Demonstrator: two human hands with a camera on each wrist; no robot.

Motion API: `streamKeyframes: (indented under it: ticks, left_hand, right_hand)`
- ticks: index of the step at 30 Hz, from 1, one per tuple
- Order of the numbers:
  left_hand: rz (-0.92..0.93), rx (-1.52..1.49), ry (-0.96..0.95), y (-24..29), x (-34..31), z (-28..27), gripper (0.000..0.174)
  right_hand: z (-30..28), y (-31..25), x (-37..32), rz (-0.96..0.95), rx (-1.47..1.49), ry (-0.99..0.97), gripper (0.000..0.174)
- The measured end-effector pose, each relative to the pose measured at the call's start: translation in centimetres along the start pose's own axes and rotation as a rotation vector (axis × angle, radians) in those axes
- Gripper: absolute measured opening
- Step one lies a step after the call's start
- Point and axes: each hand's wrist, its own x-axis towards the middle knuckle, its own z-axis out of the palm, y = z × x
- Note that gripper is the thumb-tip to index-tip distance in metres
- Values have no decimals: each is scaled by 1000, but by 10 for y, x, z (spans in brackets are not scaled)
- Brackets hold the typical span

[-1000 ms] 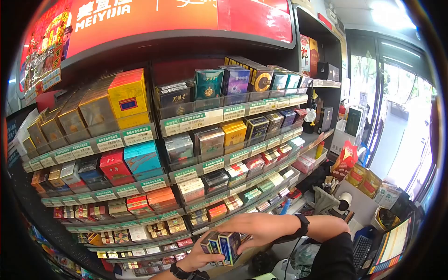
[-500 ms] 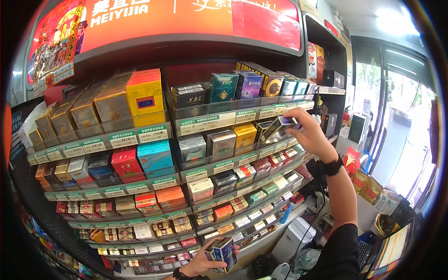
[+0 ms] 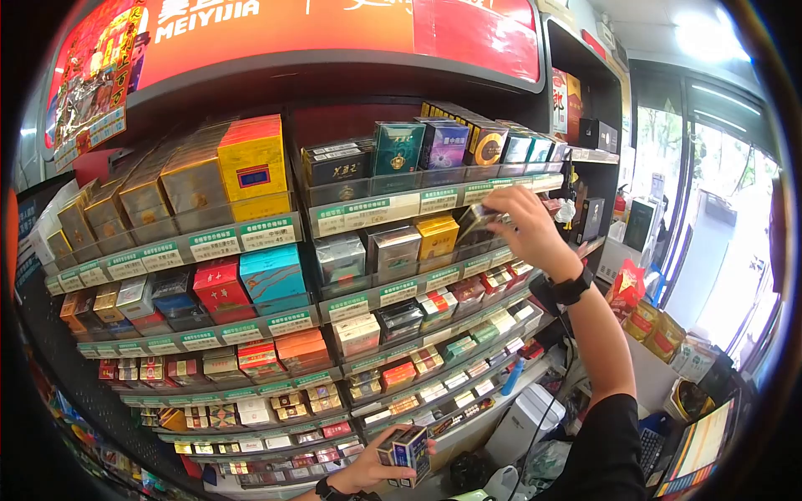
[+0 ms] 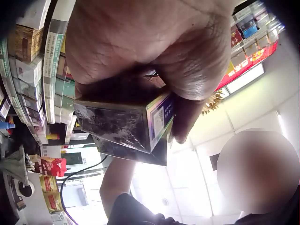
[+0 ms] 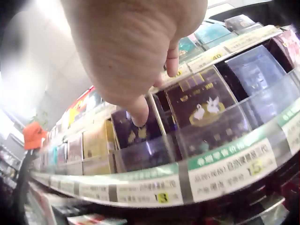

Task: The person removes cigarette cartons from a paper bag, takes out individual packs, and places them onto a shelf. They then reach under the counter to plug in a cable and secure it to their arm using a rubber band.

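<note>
At the second shelf down, my right hand [image 3: 528, 232] holds the top of a dark pack [image 3: 474, 224] beside the yellow packs [image 3: 438, 236]. In the right wrist view the thumb of my right hand [image 5: 131, 56] lies on the front of the dark pack [image 5: 136, 133], which stands behind the clear shelf lip; the other fingers are partly hidden. Low in the head view, my left hand [image 3: 368, 469] grips dark blue packs [image 3: 406, 455]. The left wrist view shows these packs [image 4: 117, 124] under the palm of my left hand [image 4: 150, 42].
Priced shelves [image 3: 368, 213] of packs fill the left and middle. To the right of the pack with two white figures [image 5: 204, 105] stands a bluish pack [image 5: 258, 77]. A white bin [image 3: 522, 426] and a black cable are below my right arm; a keyboard [image 3: 656, 447] is lower right.
From beside the left hand, my right hand has risen to the second shelf with a dark pack, then moved slightly left, the pack now behind the lip. My left hand still grips its packs.
</note>
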Motion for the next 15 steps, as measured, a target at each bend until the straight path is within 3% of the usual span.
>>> streamKeyframes:
  ticks: [3,5,6,7,9,10,11,12,15]
  left_hand:
    - [-6,29,-19,2,3,1,69]
    - [-12,30,-11,3,4,1,69]
    - [16,25,-15,5,6,-1,71]
    - [46,20,-19,7,8,-3,72]
    - [71,-5,-29,9,12,-5,81]
    - [88,13,-28,9,12,-6,87]
    - [102,31,-28,9,13,-6,93]
    - [187,192,-104,12,19,-7,106]
    - [110,204,-48,12,21,-9,112]
  right_hand:
    - [10,-13,-9,-72,-136,5,30]
    - [15,-28,-14,-24,-292,121,32]
    - [18,-46,-19,-50,-229,136,36]
    - [18,-68,-24,-89,32,63,40]
    - [16,-121,-39,-103,690,-386,57]
    - [25,-146,-51,-101,920,-515,68]
    - [34,-158,-58,-201,1020,-669,73]
    - [43,-167,-68,-241,1052,-670,72]
    - [49,-174,-70,-171,1174,-766,65]
